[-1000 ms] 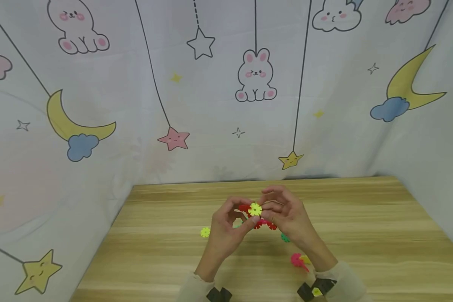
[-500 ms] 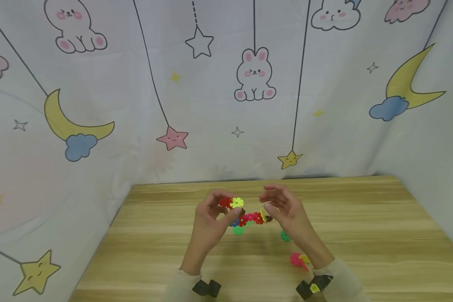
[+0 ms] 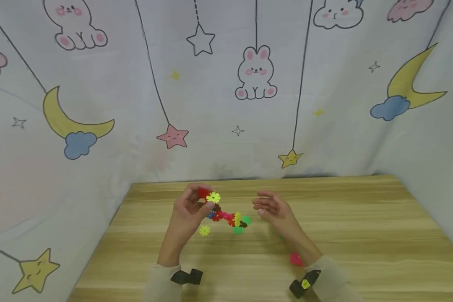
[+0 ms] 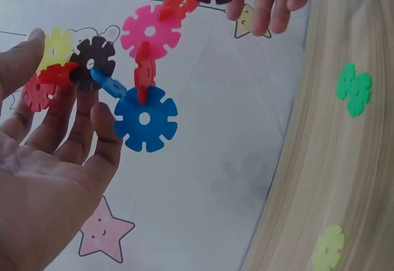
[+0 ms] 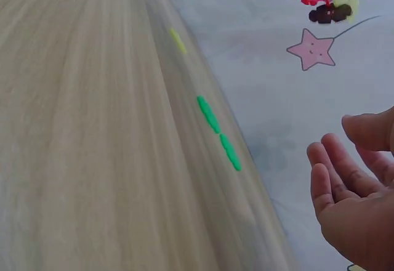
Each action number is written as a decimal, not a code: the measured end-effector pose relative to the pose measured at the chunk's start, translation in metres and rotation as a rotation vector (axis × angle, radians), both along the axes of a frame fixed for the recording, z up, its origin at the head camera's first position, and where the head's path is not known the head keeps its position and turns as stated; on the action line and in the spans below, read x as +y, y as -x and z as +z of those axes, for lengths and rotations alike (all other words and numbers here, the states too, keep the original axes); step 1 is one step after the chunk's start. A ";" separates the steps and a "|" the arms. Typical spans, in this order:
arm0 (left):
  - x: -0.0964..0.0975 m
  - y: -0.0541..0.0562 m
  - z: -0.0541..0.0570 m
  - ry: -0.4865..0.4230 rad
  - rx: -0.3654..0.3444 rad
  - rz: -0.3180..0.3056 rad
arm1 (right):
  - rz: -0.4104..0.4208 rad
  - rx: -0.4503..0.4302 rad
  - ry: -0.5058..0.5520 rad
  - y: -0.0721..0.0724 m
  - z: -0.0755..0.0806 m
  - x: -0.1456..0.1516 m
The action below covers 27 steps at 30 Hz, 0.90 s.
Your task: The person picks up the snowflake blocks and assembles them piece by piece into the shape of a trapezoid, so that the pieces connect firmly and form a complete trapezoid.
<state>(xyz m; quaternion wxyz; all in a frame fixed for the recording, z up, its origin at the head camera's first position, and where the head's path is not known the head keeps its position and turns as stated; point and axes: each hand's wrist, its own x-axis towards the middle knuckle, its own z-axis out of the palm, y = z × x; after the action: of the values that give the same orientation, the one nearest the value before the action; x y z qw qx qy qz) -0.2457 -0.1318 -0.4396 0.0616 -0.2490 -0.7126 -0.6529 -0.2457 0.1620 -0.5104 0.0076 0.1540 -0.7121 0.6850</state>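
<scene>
My left hand [image 3: 185,218] pinches one end of a chain of interlocking snowflake discs [image 3: 225,216], held up over the table. In the left wrist view, yellow and red discs sit by the thumb, followed by a black-brown disc, a blue disc [image 4: 161,123], red ones and a pink disc [image 4: 132,34]. The chain's far end, with yellow and dark brown discs [image 5: 329,13], hangs free toward the right. Apart from the chain, my right hand [image 3: 281,216] is raised with relaxed, slightly bent fingers and nothing between them.
On the wooden table [image 3: 362,235] lie a yellow disc [image 3: 204,230] and two green discs [image 4: 355,90] near the middle. A pink disc [image 3: 296,259] is partly covered by the right forearm. A patterned cloth [image 3: 219,100] hangs behind the table.
The left hand has carried the snowflake-disc chain leftward. The right hand, earlier at the chain, has let go of its far end and is now apart from it.
</scene>
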 end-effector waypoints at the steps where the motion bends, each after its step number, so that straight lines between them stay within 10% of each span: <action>1: -0.002 0.001 0.000 0.006 0.001 -0.021 | -0.002 -0.015 -0.010 0.002 -0.002 -0.002; 12: -0.016 0.003 -0.005 0.018 0.045 -0.275 | 0.001 -0.114 -0.141 0.017 -0.021 -0.026; 27: -0.015 0.001 -0.004 0.004 0.023 -0.267 | -0.162 -0.003 -0.494 0.016 -0.030 -0.046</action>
<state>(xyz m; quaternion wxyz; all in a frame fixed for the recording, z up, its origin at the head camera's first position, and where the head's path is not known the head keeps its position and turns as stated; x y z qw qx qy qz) -0.2465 -0.1468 -0.4432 -0.0180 -0.3493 -0.6737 -0.6510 -0.2615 0.1163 -0.5407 0.0235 0.0929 -0.8677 0.4877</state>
